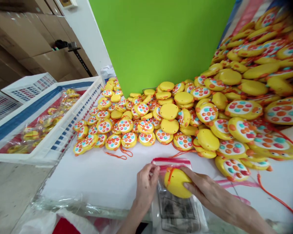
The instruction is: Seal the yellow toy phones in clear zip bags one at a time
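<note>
My right hand [202, 187] grips a yellow toy [177, 183] by its right edge, thumb across the plain back. An orange cord is looped at the toy's upper left. Beneath the toy lies a clear zip bag [175, 213] with a red band at its top and dark printing lower down. My left hand [147, 182] pinches the left edge of the bag near the red band. Whether the toy is partly inside the bag's mouth, I cannot tell. Just beyond the bag is a heap of similar toys [169, 111], some showing white faces with coloured dots.
A higher pile of the toys [251, 78] rises on the right. A green panel [161, 42] stands behind the heap. To the left, a white plastic crate [48, 143] holds bagged toys. Loose orange cords [116, 156] lie on the white tabletop [92, 182]. Cardboard boxes [21, 35] are stacked at the back left.
</note>
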{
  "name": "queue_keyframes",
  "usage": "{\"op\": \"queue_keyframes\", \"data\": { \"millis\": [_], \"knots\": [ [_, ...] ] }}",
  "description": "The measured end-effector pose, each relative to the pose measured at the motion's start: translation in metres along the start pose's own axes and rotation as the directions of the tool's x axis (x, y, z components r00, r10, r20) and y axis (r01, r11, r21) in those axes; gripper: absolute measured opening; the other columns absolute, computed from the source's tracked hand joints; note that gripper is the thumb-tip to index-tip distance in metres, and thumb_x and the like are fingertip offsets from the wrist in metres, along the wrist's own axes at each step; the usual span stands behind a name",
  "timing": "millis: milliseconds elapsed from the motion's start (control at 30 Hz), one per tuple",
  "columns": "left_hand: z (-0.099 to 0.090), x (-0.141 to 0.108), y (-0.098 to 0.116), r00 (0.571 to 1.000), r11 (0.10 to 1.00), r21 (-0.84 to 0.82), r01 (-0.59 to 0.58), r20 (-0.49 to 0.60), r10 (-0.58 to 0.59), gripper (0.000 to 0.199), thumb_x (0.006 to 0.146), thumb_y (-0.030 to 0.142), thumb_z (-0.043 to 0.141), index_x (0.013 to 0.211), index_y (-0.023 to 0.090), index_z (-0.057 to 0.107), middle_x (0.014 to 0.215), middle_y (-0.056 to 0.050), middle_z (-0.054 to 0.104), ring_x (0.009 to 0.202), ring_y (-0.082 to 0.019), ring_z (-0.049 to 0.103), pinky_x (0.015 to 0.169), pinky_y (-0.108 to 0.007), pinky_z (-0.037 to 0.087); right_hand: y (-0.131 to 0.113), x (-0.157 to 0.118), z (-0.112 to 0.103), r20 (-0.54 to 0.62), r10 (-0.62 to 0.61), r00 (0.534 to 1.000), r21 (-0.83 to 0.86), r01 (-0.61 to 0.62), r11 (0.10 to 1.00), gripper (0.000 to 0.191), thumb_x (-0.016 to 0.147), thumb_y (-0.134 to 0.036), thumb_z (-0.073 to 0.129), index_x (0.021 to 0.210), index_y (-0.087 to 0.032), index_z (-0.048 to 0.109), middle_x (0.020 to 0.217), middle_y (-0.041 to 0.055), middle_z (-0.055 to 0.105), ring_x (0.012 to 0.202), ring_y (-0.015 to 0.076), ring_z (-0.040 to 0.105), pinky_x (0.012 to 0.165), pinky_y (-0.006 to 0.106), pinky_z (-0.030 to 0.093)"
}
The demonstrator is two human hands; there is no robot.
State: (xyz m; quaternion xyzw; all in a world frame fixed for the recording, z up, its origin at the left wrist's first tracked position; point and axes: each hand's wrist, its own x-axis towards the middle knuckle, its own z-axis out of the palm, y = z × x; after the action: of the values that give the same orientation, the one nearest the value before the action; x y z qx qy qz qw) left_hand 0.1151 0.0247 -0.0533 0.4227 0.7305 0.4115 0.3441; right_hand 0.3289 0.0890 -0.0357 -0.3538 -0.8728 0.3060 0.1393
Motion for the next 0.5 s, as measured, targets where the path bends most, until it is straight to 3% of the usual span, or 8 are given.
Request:
{"op": "queue_keyframes", "data": {
  "millis": [67, 133, 300, 433, 500],
  "knots": [
    [-0.01, -0.004, 0.005, 0.996, 0.999, 0.044, -0.02, -0.091, 0.024, 0.025, 0.086, 0.039, 0.053, 0.091, 0.017, 0.065, 0.087, -0.006, 0.068, 0.077, -0.02, 0.06, 0.067, -0.027, 0.043, 0.0, 0.0, -0.001, -0.002, -0.007, 1.0, -0.025, 0.007, 1.0, 0.039, 0.096, -0.039, 0.035, 0.126, -0.02, 0.052, 0.104, 0.0106, 0.071, 0.087, 0.0246, 0.07, 0.074, 0.036, 0.057],
    [-0.017, -0.008, 0.01, 0.995, 0.998, 0.06, -0.016, -0.099, 0.022, 0.023, 0.086, 0.039, 0.054, 0.09, 0.018, 0.064, 0.082, -0.005, 0.068, 0.074, -0.019, 0.06, 0.067, -0.027, 0.043, -0.001, 0.001, -0.004, 0.018, -0.002, 1.0, -0.032, 0.003, 0.999, 0.039, 0.096, -0.04, 0.035, 0.125, -0.02, 0.052, 0.106, 0.0105, 0.071, 0.088, 0.0244, 0.069, 0.073, 0.036, 0.057],
    [-0.006, -0.008, 0.007, 0.977, 0.981, -0.155, 0.118, 0.195, -0.087, 0.019, 0.083, 0.035, 0.054, 0.078, 0.017, 0.06, 0.071, -0.004, 0.066, 0.065, -0.018, 0.061, 0.06, -0.025, 0.045, -0.005, 0.009, -0.011, 0.098, -0.021, 0.995, -0.062, 0.027, 0.998, 0.043, 0.097, -0.041, 0.031, 0.127, -0.019, 0.052, 0.106, 0.0112, 0.07, 0.09, 0.0246, 0.069, 0.076, 0.037, 0.056],
    [0.009, -0.004, 0.004, 0.979, 0.972, -0.197, 0.125, 0.182, -0.089, 0.021, 0.085, 0.033, 0.049, 0.072, 0.018, 0.055, 0.067, -0.001, 0.062, 0.063, -0.016, 0.059, 0.058, -0.023, 0.044, -0.003, 0.015, -0.012, 0.237, 0.004, 0.971, -0.094, 0.018, 0.995, 0.04, 0.097, -0.04, 0.035, 0.125, -0.021, 0.056, 0.103, 0.0083, 0.071, 0.089, 0.0245, 0.069, 0.076, 0.038, 0.055],
    [0.013, -0.005, 0.004, 0.978, 0.969, -0.212, 0.127, 0.188, -0.087, 0.023, 0.086, 0.035, 0.049, 0.072, 0.018, 0.054, 0.066, -0.001, 0.06, 0.063, -0.016, 0.059, 0.058, -0.023, 0.044, -0.004, 0.017, -0.007, 0.285, -0.034, 0.958, -0.072, 0.057, 0.996, 0.03, 0.094, -0.038, 0.045, 0.115, -0.027, 0.062, 0.096, 0.0029, 0.073, 0.085, 0.0216, 0.069, 0.074, 0.034, 0.055]
  ]
}}
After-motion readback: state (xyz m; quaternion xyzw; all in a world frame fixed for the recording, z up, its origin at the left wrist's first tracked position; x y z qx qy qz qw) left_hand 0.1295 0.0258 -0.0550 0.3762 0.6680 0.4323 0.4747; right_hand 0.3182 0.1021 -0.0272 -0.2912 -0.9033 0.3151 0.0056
